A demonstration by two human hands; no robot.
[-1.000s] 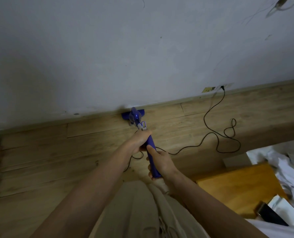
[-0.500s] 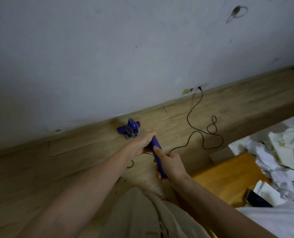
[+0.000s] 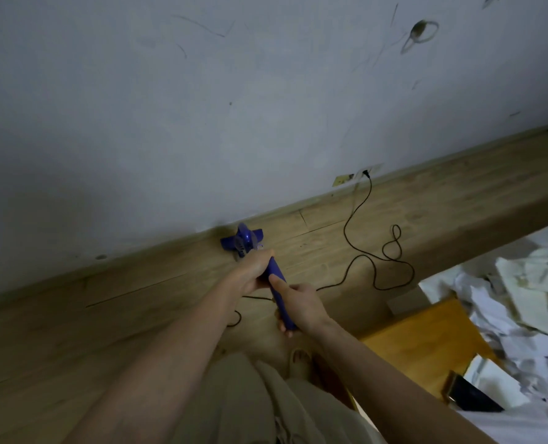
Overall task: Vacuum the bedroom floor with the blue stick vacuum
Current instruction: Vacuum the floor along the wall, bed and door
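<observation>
I have both hands wrapped round the blue stick vacuum [image 3: 277,283]: left hand [image 3: 250,270] higher on the handle, right hand [image 3: 301,304] lower. Its head sits on the wooden floor [image 3: 138,302] against the wall [image 3: 202,107], black cord [image 3: 362,203] trailing right

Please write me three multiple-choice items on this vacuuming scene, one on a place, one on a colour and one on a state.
1. Where is the vacuum head?
A. against the base of the wall
B. on the bed
C. lifted to chest height

2. What colour is the power cord?
A. white
B. black
C. red

3. How is the vacuum handle held?
A. left hand only
B. right hand only
C. both hands grip it

Answers: 1 A, the head sits on the wooden floor at the skirting. 2 B, the cord looping from the wall socket is black. 3 C, the left hand and right hand both wrap the handle.
</observation>
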